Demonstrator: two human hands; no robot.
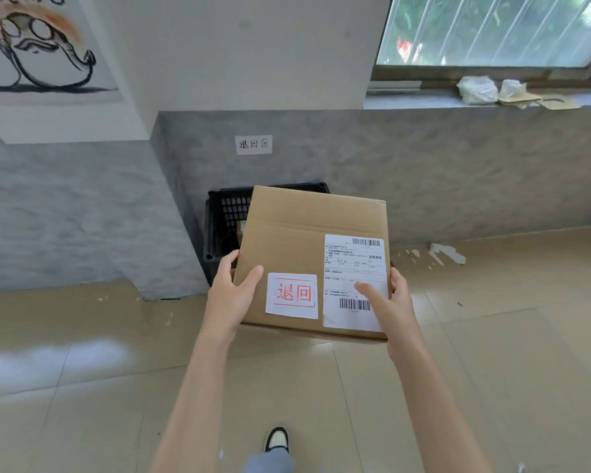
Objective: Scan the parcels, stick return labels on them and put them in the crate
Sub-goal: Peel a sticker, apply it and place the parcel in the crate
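Cardboard parcel (307, 240), red "退回" label (292, 296), both hands (231, 295).

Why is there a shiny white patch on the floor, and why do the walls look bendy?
Head view: the white patch is glare, probably daylight from the window, on glossy tiles; the wide-angle lens bends the wall and sill lines; the cardboard box and its return label look sharp, though the shipping label's small print is unreadable.

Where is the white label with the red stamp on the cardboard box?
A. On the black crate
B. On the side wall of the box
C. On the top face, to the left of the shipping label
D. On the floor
C: the red-stamped return label lies flat on the top face of the cardboard box, just left of the shipping label, near the left hand.
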